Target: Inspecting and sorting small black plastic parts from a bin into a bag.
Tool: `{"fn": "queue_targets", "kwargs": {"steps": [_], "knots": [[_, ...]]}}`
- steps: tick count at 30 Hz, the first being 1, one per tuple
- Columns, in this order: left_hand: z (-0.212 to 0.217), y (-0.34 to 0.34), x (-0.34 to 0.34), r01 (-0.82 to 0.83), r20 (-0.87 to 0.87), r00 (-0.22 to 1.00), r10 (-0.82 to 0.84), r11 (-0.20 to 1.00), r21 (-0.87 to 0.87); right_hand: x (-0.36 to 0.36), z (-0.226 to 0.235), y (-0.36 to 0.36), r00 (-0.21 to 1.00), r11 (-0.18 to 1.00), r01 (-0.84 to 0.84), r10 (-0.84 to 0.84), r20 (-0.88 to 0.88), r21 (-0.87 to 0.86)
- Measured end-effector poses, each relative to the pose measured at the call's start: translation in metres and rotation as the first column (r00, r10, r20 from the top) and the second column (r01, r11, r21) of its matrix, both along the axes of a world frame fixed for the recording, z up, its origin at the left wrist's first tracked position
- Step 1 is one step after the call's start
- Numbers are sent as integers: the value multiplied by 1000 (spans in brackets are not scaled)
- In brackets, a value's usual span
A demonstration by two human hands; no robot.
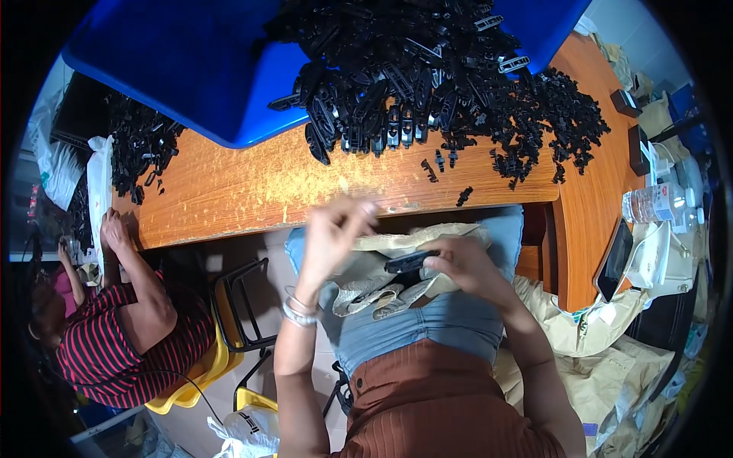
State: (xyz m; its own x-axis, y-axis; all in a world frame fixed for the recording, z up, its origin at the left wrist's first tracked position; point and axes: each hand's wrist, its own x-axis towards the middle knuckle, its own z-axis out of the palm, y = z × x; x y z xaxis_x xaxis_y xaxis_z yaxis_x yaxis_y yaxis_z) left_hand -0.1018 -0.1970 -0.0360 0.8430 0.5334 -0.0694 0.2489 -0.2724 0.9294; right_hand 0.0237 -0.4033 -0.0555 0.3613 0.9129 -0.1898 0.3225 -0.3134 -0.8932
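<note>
Above my lap my right hand (464,263) is closed on a small, long black plastic part (407,262), with thumb and fingertips at its right end. My left hand (336,229) is raised near the table's front edge, with fingers curled and smeared by motion; whether it holds anything cannot be made out. Under the hands a light paper or cloth bag (366,290) lies crumpled across my lap, its mouth gaping. Ahead of both hands a large heap of black plastic parts (397,84) covers the table, with several standing in a row at its near edge.
A blue bin (229,114) lies tipped at the far left of the wooden table (252,191). Tiny black clips (565,114) spread to the right, near a phone (613,259) and plastic bottles (657,206). At left a co-worker in a striped shirt (130,343) sits by another heap.
</note>
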Motion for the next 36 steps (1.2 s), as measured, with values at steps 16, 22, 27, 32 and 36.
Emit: {"fn": "queue_targets", "kwargs": {"steps": [16,22,27,32,36], "knots": [[-31,99,22,-531,74,837,542,771,352,53,-4,11,685,853,167,-462,564,495],[-22,86,6,-644,305,676,671,739,-198,35,-9,13,768,755,429,-594,240,495],[6,20,8,-451,278,819,502,862,-230,32,-3,12,758,717,329,-588,281,614],[19,-31,7,-141,261,954,149,989,-51,15,21,13,825,740,257,-503,257,622],[28,-44,6,-10,246,969,0,999,43,1,46,22,940,690,238,-341,18,683]]}}
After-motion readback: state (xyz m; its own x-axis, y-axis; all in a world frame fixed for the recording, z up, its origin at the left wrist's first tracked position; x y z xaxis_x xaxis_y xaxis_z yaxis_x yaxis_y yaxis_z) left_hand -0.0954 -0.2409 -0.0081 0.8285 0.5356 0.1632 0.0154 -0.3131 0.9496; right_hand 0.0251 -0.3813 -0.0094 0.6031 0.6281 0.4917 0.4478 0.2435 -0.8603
